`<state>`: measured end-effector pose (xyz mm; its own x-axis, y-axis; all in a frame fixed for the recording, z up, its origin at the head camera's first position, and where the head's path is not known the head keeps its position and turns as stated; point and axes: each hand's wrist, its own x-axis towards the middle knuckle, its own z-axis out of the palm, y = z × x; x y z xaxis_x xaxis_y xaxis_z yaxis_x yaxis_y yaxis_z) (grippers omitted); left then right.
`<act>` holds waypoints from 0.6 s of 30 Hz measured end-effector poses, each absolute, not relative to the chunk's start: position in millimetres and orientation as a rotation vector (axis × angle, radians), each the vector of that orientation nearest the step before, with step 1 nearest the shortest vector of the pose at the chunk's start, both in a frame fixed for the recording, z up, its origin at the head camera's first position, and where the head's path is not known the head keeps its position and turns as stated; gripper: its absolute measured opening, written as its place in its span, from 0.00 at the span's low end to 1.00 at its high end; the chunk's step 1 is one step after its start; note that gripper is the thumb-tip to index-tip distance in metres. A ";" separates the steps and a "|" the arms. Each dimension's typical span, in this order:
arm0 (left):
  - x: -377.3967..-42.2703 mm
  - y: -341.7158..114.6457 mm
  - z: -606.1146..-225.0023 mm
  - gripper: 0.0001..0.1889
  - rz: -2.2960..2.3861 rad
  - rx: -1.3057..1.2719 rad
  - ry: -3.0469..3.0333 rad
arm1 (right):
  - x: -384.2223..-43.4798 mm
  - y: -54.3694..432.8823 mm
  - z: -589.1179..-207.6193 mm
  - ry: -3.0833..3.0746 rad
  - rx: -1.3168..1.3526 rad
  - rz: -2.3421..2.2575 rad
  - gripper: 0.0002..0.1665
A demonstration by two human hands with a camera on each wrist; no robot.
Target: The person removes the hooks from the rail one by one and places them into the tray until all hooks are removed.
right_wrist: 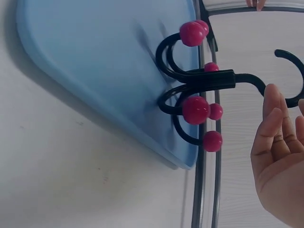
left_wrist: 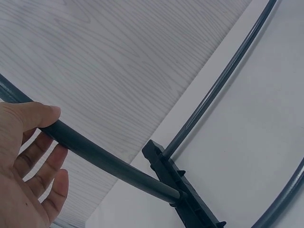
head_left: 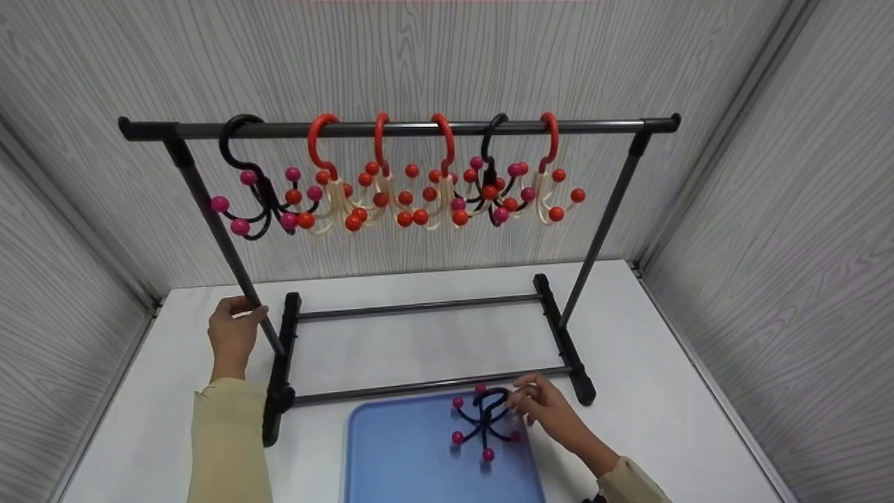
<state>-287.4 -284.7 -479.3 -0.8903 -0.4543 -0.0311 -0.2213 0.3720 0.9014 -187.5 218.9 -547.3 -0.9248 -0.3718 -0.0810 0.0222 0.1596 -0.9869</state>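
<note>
My left hand [head_left: 232,337] grips the left post [head_left: 234,262] of a black hanging rack, thumb on one side and fingers on the other in the left wrist view. My right hand [head_left: 552,413] pinches the hook of a black multi-arm hook hanger [right_wrist: 216,80] with pink ball tips. That hanger is held above the right part of a blue tray [head_left: 391,447], its arms pointing down toward it and shadows below. From the rack's top bar [head_left: 412,129] hang several similar hangers, some black [head_left: 265,195], others cream with a red hook [head_left: 321,143].
The rack's base has black feet [head_left: 283,377] joined by two thin rods [head_left: 419,307] on a white table [head_left: 670,419]. Wood-grain panels [head_left: 433,56] stand behind and on both sides. In front of the rack, the tray lies near its front rod.
</note>
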 end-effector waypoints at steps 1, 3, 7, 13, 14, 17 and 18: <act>-287.5 -284.7 -479.8 0.21 -1.530 0.604 -2.408 | -187.9 220.3 -545.0 2.131 -0.339 -1.833 0.22; -287.5 -284.5 -480.3 0.22 -1.532 0.605 -2.402 | -188.8 222.7 -539.3 2.113 -0.336 -1.858 0.21; -286.0 -283.1 -480.1 0.21 -1.534 0.601 -2.397 | -190.6 228.2 -520.8 2.115 -0.346 -1.908 0.14; -283.6 -283.0 -478.0 0.21 -1.541 0.579 -2.383 | -199.3 236.4 -475.6 2.144 -0.399 -2.039 0.08; -283.2 -283.1 -477.7 0.21 -1.541 0.576 -2.381 | -201.4 237.4 -467.3 2.138 -0.411 -2.070 0.08; -283.6 -283.4 -478.0 0.20 -1.547 0.566 -2.374 | -208.6 241.0 -443.6 2.126 -0.475 -2.159 0.08; -283.9 -283.4 -478.2 0.21 -1.550 0.567 -2.376 | -211.0 242.1 -436.1 2.129 -0.499 -2.178 0.08</act>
